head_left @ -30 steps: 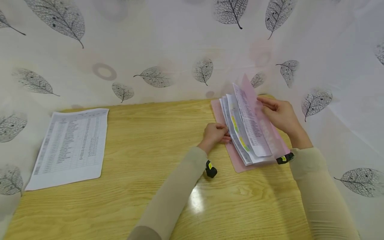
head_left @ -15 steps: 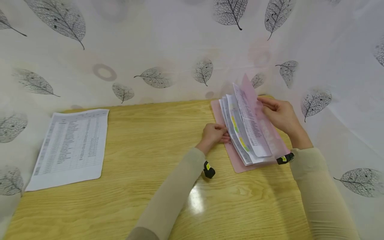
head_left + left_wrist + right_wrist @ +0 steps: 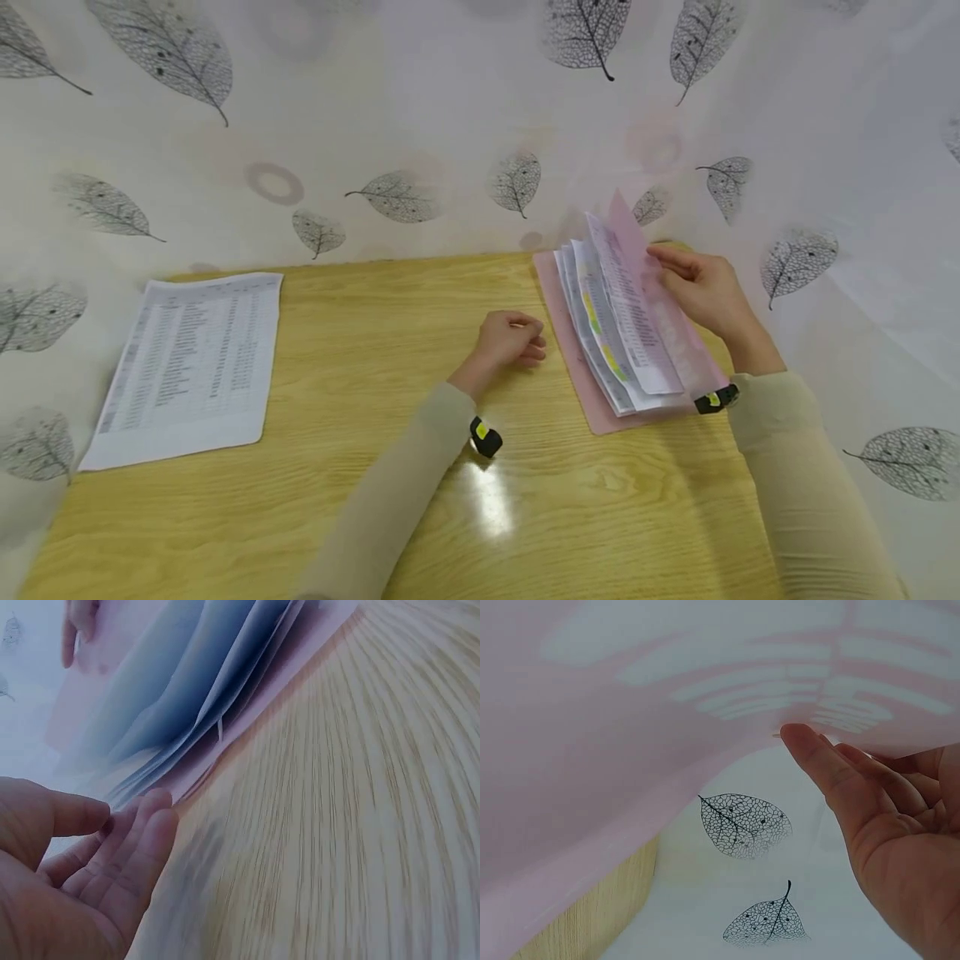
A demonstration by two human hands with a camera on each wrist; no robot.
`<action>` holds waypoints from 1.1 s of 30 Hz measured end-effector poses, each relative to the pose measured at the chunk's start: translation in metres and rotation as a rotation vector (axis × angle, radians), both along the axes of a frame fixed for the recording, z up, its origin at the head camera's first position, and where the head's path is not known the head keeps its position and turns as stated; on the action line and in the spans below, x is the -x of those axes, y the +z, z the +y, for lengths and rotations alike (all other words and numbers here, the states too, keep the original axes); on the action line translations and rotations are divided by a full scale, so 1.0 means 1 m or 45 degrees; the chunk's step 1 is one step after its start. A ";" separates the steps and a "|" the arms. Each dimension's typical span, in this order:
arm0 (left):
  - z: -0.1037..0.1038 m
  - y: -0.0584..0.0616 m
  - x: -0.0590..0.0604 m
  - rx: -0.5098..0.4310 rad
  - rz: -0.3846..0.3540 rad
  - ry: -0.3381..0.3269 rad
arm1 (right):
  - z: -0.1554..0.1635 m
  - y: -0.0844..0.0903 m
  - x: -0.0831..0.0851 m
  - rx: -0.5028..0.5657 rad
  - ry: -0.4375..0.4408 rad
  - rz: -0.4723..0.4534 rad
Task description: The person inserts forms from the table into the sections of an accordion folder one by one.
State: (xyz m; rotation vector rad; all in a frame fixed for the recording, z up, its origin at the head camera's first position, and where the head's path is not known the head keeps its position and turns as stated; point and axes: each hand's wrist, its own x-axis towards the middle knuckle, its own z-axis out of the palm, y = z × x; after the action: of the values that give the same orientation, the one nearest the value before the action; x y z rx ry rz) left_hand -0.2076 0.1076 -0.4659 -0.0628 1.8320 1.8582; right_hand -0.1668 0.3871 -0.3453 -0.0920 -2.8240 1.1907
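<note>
One pink folder (image 3: 592, 400) lies at the far right of your worktop (image 3: 375, 500), opened, with several printed sheets (image 3: 622, 325) fanned up inside it; two of them show yellow and green highlighter marks, though the exact sheet count can't be told. Your right hand (image 3: 701, 287) holds the translucent pink cover up, fingers behind it and thumb at its edge. Your left hand (image 3: 510, 337) rests on the wood just beside the folder's left edge, apart from it, fingers loosely curled and holding nothing. One separate printed page (image 3: 187, 367) lies flat, well apart at the far left. A leaf-patterned cloth (image 3: 420, 108) hangs behind.
</note>
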 end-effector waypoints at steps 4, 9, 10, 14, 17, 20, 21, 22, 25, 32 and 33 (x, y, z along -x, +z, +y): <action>-0.031 0.005 -0.001 0.047 -0.016 0.007 | -0.001 -0.001 0.000 -0.017 0.002 0.024; -0.073 0.010 0.001 0.095 -0.003 0.048 | -0.003 -0.003 0.000 -0.004 0.022 0.054; -0.082 0.011 0.001 0.102 0.003 0.056 | -0.003 -0.003 0.000 -0.005 0.025 0.053; -0.123 0.016 0.004 0.143 0.029 0.077 | -0.006 -0.003 0.000 -0.022 0.027 0.037; -0.156 0.018 0.003 0.186 0.031 0.091 | -0.006 -0.002 0.000 -0.038 0.023 0.022; -0.187 0.019 0.000 0.215 0.033 0.116 | -0.004 -0.003 -0.001 -0.038 0.022 0.023; -0.197 0.019 -0.001 0.223 0.034 0.125 | -0.003 -0.004 -0.001 -0.043 0.025 0.031; -0.206 0.019 -0.003 0.235 0.036 0.133 | -0.002 -0.005 -0.001 -0.044 0.028 0.037; -0.234 0.023 -0.008 0.281 0.039 0.162 | 0.001 -0.007 -0.001 -0.055 0.032 0.051; -0.309 0.035 -0.020 0.440 0.103 0.198 | 0.000 -0.003 -0.005 -0.077 0.042 0.047; -0.320 0.036 -0.021 0.458 0.120 0.203 | -0.001 -0.001 -0.006 -0.080 0.039 0.049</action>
State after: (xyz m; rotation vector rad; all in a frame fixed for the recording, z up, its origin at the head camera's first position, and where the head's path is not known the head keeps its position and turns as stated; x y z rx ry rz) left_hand -0.1869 -0.2126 -0.4304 -0.2592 2.2666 1.6333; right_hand -0.1607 0.3863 -0.3465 -0.0223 -2.8363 1.0963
